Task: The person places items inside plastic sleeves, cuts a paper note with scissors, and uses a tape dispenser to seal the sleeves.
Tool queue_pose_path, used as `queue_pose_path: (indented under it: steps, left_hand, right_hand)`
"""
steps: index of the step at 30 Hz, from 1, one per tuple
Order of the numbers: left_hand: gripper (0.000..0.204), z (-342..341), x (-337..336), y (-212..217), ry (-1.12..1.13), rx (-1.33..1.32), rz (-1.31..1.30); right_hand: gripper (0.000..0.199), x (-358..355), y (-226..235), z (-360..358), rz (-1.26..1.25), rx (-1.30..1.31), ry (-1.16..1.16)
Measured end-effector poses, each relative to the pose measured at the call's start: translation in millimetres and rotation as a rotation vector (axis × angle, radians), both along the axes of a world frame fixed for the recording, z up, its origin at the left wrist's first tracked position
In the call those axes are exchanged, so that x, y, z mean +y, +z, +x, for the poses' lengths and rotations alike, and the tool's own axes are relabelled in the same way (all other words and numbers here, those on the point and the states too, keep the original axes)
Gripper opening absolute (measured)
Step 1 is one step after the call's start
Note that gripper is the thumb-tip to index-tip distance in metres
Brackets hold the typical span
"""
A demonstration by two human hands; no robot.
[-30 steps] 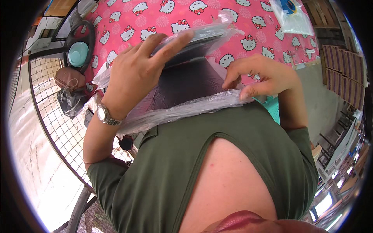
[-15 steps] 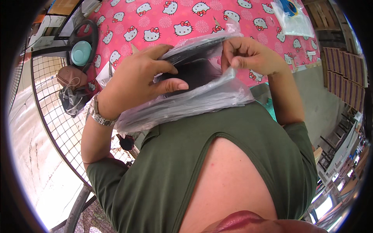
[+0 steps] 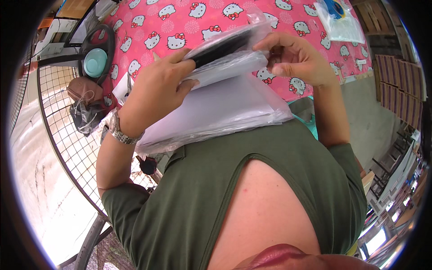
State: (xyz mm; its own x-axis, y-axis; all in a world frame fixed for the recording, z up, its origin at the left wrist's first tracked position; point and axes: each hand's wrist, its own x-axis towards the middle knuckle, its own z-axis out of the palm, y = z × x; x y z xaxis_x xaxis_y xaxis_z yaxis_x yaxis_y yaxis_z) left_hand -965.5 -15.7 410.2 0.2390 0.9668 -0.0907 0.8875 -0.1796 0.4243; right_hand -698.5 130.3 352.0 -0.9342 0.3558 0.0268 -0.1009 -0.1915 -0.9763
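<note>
My left hand [image 3: 167,81] grips the left end of a clear plastic bag [image 3: 238,67], thumb on the near side and fingers over the top. A flat black item [image 3: 222,49] shows within the plastic; its kind I cannot make out. At the bag's right end, my right hand [image 3: 294,58] has curled fingers, the index finger lying on the plastic edge and the thumb lower down. Below the bag, close against my body, lies a stack of flat pale plastic sheets or bags [image 3: 225,105].
A pink patterned cloth [image 3: 193,27] covers the table. More clear plastic packaging [image 3: 342,27] lies at the far right. To the left are a black steering wheel [image 3: 108,40], a turquoise bowl [image 3: 95,62], a brown pouch [image 3: 83,90] and wire mesh [image 3: 58,117]. Stacked cartons [image 3: 398,78] stand right.
The bag's wide mouth has closed up, and its near side is now folded up along the black item. The bag has risen off the pale stack, uncovering it. My right hand has shifted slightly upward.
</note>
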Motion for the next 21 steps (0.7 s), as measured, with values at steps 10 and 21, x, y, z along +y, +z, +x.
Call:
queue_pose_path:
  steps: [10, 21]
  left_hand:
    - [0.042, 0.7, 4.6, 4.9, -0.020, -0.064, -0.070]
    - [0.050, -5.1, 4.6, 4.3, -0.030, -0.291, -0.271]
  right_hand:
    - [0.025, -11.8, -40.6, -13.8, 0.262, -0.059, -0.171]
    - [0.032, -3.9, -75.2, -3.1, -0.360, -0.024, 0.100]
